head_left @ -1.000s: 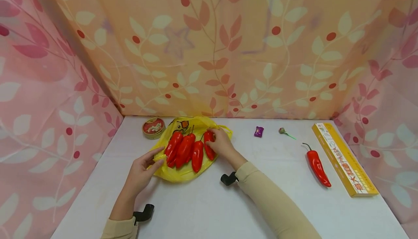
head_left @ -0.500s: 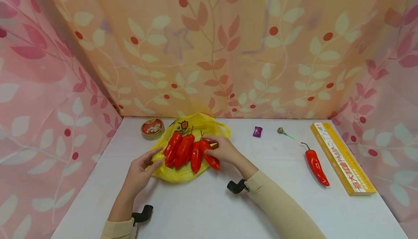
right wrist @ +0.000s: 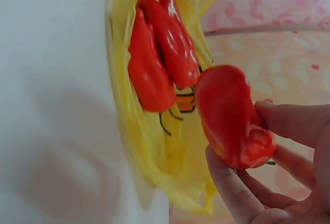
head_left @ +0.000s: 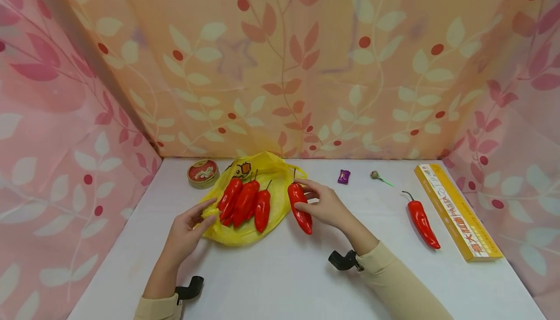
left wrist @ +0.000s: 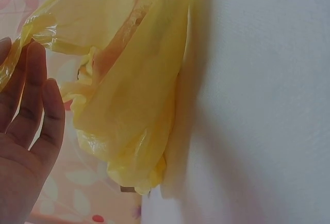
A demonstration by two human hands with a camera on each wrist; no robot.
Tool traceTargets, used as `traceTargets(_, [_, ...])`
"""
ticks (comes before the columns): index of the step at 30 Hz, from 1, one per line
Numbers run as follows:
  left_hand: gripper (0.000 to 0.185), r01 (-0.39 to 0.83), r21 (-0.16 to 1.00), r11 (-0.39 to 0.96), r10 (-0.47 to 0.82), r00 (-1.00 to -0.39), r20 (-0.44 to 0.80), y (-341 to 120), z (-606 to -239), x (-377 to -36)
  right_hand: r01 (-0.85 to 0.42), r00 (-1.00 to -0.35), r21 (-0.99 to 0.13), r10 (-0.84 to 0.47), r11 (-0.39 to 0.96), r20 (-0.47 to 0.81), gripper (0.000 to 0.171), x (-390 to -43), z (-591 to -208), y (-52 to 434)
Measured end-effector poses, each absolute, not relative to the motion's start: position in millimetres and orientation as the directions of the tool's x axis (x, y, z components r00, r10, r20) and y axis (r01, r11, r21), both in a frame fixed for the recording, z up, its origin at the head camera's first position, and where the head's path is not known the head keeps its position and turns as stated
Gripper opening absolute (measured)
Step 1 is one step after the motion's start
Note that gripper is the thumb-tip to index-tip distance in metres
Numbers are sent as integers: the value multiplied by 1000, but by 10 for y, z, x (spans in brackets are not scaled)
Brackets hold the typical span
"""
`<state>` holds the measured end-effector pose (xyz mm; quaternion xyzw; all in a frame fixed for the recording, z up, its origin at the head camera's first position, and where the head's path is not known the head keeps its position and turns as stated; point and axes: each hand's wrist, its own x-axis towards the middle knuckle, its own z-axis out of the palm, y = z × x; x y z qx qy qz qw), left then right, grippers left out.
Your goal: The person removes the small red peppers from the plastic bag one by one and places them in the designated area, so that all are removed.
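My right hand [head_left: 327, 206] pinches a glossy red chili pepper [head_left: 299, 205] between thumb and fingers, by the right edge of the yellow plastic bag [head_left: 236, 236]. Its stem points up in the head view; the right wrist view shows the same chili pepper [right wrist: 224, 110] up close. Several more red chili peppers [head_left: 246, 204] lie side by side in the spread bag. At the bag's left edge, my left hand [head_left: 184, 230] holds the thin plastic between thumb and fingers. The left wrist view has the bag [left wrist: 134, 90] stretched up to those fingers [left wrist: 36, 74], thumb hidden.
Behind the bag's left side stands a round red-topped tin [head_left: 203, 173]. A purple wrapped candy [head_left: 343, 176] and a lollipop [head_left: 376, 176] lie toward the back. Another red chili pepper [head_left: 422, 223] rests beside a yellow pasta box [head_left: 457, 213] on the right. Patterned cloth [head_left: 280, 67] encloses the white table.
My right hand has taken the rightmost chili pepper out of the group in the bag and moved it rightward and toward me. The left hand stays at the bag's edge.
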<state>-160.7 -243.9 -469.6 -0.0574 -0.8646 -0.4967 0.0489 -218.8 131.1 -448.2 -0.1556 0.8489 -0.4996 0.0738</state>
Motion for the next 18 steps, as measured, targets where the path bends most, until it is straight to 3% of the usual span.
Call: traceTargets(18, [48,149,854,498,54,-989,141,-2442,-4696,-1585,-150,-976,-804,-218,576,27,58,-1990,-4463,2033])
